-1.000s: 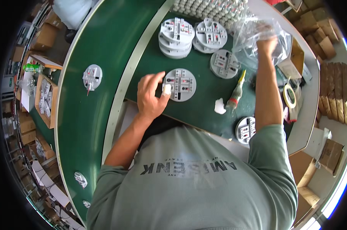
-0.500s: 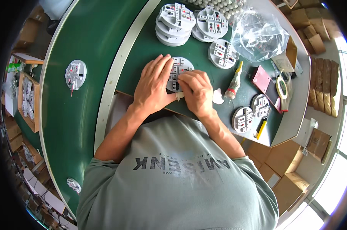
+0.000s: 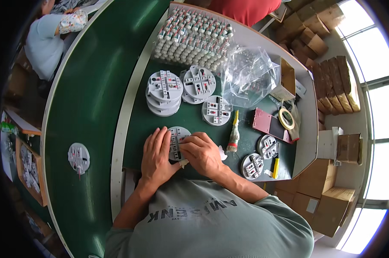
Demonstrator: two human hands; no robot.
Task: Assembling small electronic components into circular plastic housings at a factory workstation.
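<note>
A round light-grey plate [image 3: 175, 134] with white terminal blocks and small dark and red parts lies on the green bench before me. My left hand [image 3: 157, 155] rests along its left side, fingers stretched out, thumb toward the near edge. My right hand [image 3: 202, 154] is closed over the plate's right part with fingertips pinched together; what they hold is hidden. A pale crumpled scrap [image 3: 183, 163] shows at the plate's near edge between my hands. Just right of my right hand is a white crumpled piece [image 3: 222, 153].
Beyond are stacked grey plates [image 3: 165, 88], a clear plastic bag [image 3: 250, 79] and rows of small white-ended parts [image 3: 192, 38]. To the right are a yellow-tipped tube [image 3: 233, 135], two plates, a yellow-handled cutter [image 3: 275, 168] and a tape roll [image 3: 286, 118]. Co-workers sit beyond.
My view has shifted, so the bench appears lower and the far rows of parts and co-workers show. Both hands stay at the same plate, with little change in pose.
</note>
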